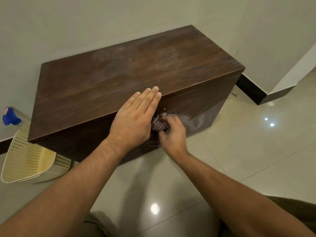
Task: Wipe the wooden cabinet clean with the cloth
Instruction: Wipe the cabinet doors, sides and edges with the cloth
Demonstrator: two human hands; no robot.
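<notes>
Partly done: wooden cabinet (136, 69) on floor by wall, top and front dusty; right hand (172, 134) gripping bunched cloth (159, 124) on front; left hand (135, 117) flat on top edge.

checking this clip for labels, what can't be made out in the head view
- Most of the cloth: bunched inside the right hand and behind the left hand.
- Right fingers' grip: blurred.
- Cabinet front panel, lower left: in shadow; the dust there is unreadable.
- Blue-capped bottle: cut off by the left edge.
- Cream basket: inside hidden.
</notes>
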